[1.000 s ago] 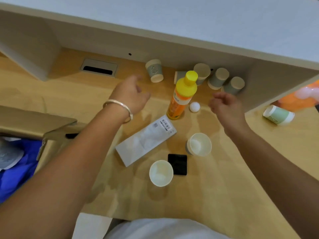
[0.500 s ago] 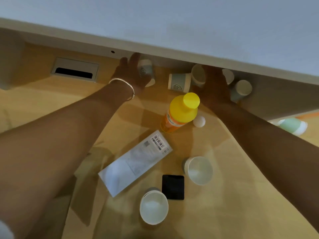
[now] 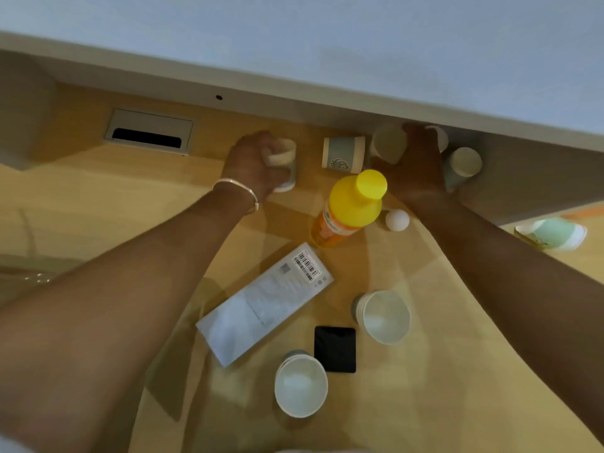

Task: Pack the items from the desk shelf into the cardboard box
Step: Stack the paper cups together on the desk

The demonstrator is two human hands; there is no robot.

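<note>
Several grey-green paper cups lie under the desk shelf (image 3: pixel 327 103). My left hand (image 3: pixel 251 165), with a bangle on the wrist, is closed around one paper cup (image 3: pixel 285 158) lying on its side. My right hand (image 3: pixel 415 161) reaches under the shelf between a cup (image 3: pixel 389 145) on its left and a cup (image 3: pixel 462 165) on its right; its fingers sit in shadow, so its grip is unclear. Another cup (image 3: pixel 343 153) lies on its side between my hands. The cardboard box is out of view.
In front of the shelf on the wooden desk stand an orange bottle (image 3: pixel 349 210) with a yellow cap, a white ball (image 3: pixel 397 220), a white flat package (image 3: pixel 264 304), a black square (image 3: pixel 335 349) and two upright cups (image 3: pixel 300 385) (image 3: pixel 385 317). A cable slot (image 3: pixel 148 135) sits far left.
Both hands reached forward under the shelf. My left hand closed around the cup. The view moved closer to the desk, and the box at the left left the frame.
</note>
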